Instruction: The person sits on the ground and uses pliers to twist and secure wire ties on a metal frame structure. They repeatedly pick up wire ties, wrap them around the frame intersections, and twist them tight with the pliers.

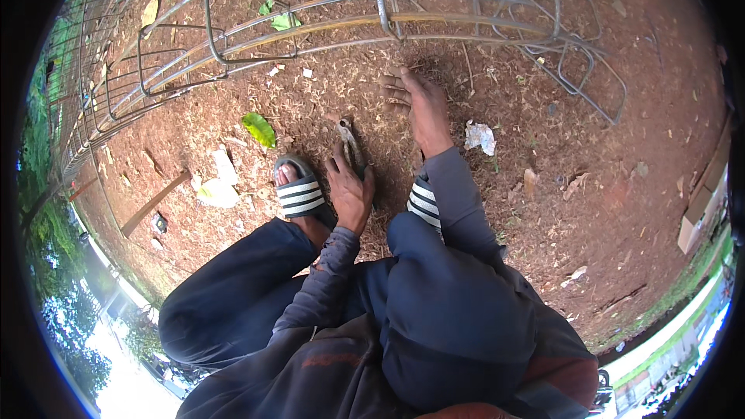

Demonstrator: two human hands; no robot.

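- Left hand (351,190), mid-frame, has its grip closed around a small tool (349,140).
- Right hand (423,105) lies flat and empty on the dirt (605,186).
- The tool's tip could nick those spread fingers nearby.

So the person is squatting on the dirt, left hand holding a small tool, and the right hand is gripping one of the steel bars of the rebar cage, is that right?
Not quite. The right hand is not gripping a bar: the head view shows it spread flat on the dirt, just short of the rebar cage. The rest holds: the person squats on the dirt, and the left hand holds a small tool.
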